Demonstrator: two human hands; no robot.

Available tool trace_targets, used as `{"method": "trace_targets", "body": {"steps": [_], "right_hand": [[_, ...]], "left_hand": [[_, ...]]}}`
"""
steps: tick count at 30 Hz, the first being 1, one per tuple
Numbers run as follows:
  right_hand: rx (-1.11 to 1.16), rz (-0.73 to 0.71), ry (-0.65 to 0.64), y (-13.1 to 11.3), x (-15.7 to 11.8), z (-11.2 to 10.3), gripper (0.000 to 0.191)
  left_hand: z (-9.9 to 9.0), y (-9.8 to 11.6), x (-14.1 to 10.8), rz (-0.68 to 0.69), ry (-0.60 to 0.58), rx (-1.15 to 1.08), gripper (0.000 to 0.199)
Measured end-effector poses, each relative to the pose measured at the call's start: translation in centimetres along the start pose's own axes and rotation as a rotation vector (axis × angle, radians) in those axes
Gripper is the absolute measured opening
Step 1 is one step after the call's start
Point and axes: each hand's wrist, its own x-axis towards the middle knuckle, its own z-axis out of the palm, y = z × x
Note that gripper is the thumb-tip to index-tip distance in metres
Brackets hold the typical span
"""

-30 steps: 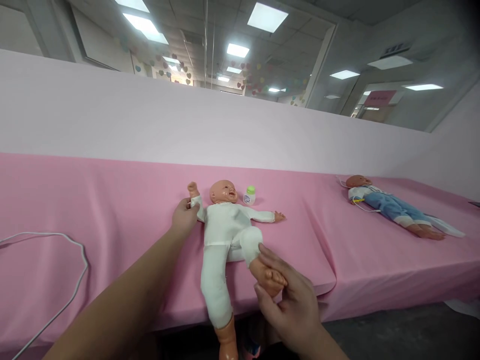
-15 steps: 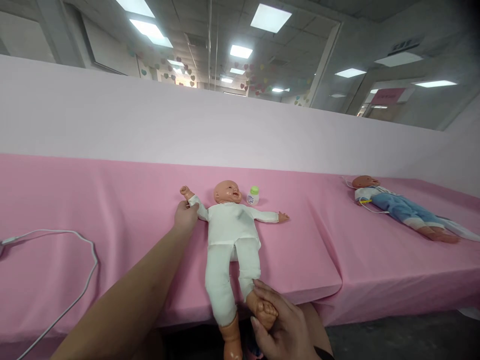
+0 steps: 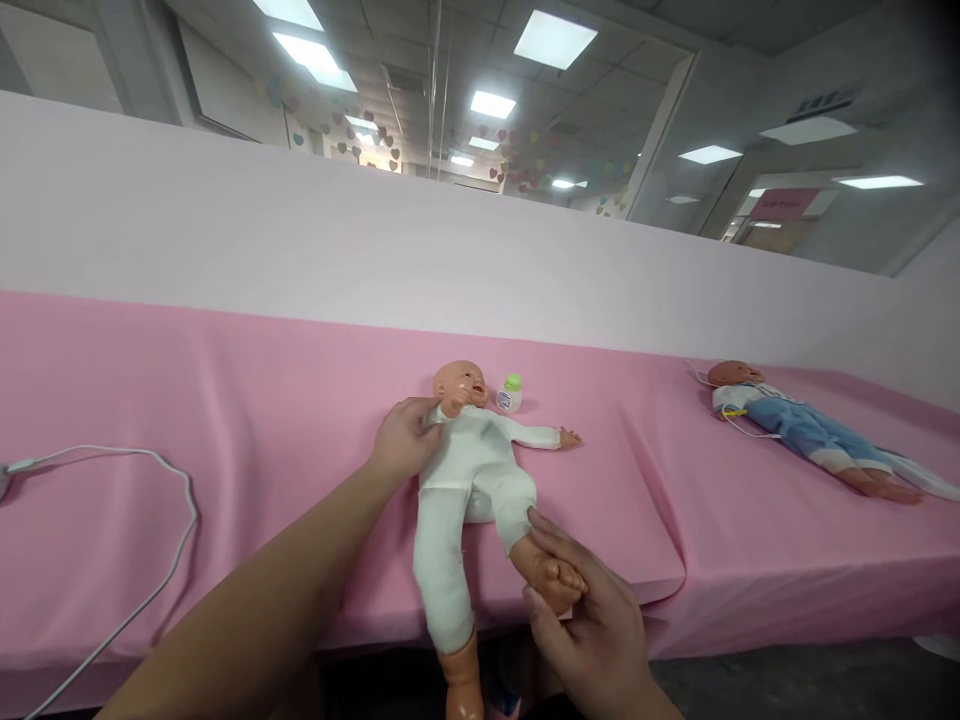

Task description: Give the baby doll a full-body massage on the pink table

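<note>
A baby doll [image 3: 469, 450] in a white top and white trousers lies on its back on the pink-covered table. My left hand [image 3: 406, 437] is closed round the sleeved arm on the left, whose fist rests by the doll's chin. Lower down, my right hand [image 3: 592, 620] grips the lower leg on the right, near the bare foot, and that knee is bent. The doll's other leg hangs over the table edge. A small clear bottle [image 3: 509, 394] with a green cap stands beside the doll's head.
The pink cloth [image 3: 300, 390] covers the long table. A white cable [image 3: 176, 560] curves across it at the left. Another doll [image 3: 806, 430] in blue trousers, with thin tubing, lies at the right. Behind the table stands a white partition [image 3: 300, 240] with glass above.
My left hand has moved the doll's arm inward, from out at the side to by its chin. My right hand has raised the held leg and bent its knee.
</note>
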Motion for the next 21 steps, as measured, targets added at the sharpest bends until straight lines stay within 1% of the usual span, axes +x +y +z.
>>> {"method": "trace_targets", "body": {"steps": [2,3,5,7,11,15,19,21], "right_hand": [[-0.009,0.01,0.017,0.1,1.1,0.3,0.05],[-0.004,0.012,0.034,0.1,1.8,0.6,0.049],[0.014,0.012,0.081,0.2,3.1,1.2,0.048],[0.025,0.026,0.101,0.5,4.3,2.0,0.046],[0.029,0.091,0.117,1.5,5.8,3.8,0.046],[0.007,0.132,0.109,2.8,6.2,5.1,0.051],[0.033,0.141,0.105,3.2,6.0,5.1,0.051],[0.05,0.133,0.109,3.0,5.7,4.7,0.048]], "left_hand": [[0.4,0.5,-0.3,0.168,-0.078,0.133,0.045],[0.5,0.6,-0.3,0.228,-0.107,0.174,0.046],[0.7,0.7,-0.5,0.293,-0.134,0.22,0.047],[0.8,0.6,-0.5,0.324,-0.152,0.247,0.047],[0.7,0.6,-0.6,0.357,-0.194,0.295,0.048],[0.7,0.7,-0.7,0.339,-0.208,0.319,0.05],[0.9,0.5,-0.7,0.325,-0.187,0.305,0.049],[1.0,0.3,-0.6,0.286,-0.157,0.283,0.048]]}}
